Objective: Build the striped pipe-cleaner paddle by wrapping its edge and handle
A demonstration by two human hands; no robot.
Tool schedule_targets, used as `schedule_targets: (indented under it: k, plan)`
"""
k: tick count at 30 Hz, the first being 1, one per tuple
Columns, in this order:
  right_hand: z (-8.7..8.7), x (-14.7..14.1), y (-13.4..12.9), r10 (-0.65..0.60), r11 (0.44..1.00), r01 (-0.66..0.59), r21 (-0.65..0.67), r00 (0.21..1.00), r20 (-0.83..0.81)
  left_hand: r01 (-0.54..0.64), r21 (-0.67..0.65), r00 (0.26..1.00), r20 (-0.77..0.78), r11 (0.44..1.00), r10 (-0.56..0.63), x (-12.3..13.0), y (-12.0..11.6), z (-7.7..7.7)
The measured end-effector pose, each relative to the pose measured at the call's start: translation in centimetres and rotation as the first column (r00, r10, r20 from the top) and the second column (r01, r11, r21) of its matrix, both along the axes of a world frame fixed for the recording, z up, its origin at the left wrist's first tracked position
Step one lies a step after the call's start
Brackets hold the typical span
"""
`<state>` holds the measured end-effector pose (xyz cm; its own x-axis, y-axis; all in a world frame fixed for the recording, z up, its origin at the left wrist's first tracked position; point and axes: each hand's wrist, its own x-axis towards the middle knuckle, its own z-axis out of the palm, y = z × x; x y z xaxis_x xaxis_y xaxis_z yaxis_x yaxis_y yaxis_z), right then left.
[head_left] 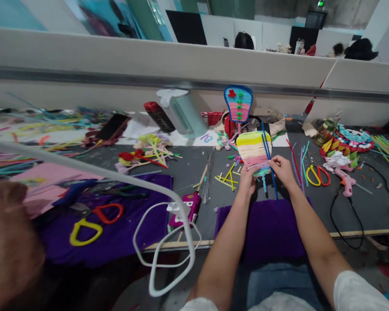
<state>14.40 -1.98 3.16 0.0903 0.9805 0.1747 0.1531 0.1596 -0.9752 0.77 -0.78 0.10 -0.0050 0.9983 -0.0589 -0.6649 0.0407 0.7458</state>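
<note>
My left hand [248, 179] is closed on the lower left edge of a striped fan [253, 149] made of pipe cleaners, running from yellow through cream and pink to blue-green. A short light-blue handle [264, 185] sticks out below it. My right hand [281, 169] pinches blue pipe cleaners [273, 183] that lie slantwise along the fan's right edge. Behind stands a finished-looking fan [238, 103] in blue and pink with a dark-blue rim, red flower and green pieces. A purple cloth [269, 229] lies under my forearms.
Yellow-and-red scissors [317, 176] and a pink glue gun [345, 182] with a black cord lie to the right. Cut yellow stems [227, 178] lie left of my hands. A kettle [184, 114] stands behind. A white cable [164, 190] crosses the left foreground near another person's blurred arm [11, 246].
</note>
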Motion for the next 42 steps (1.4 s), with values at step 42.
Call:
schedule_targets:
  k: [42]
  plan:
    - [-0.4,0.6,-1.3,0.460,0.886,-0.420,-0.196,0.847,0.266,-0.118,-0.101,0.993,0.002,0.988,0.119,0.1,0.8,-1.3]
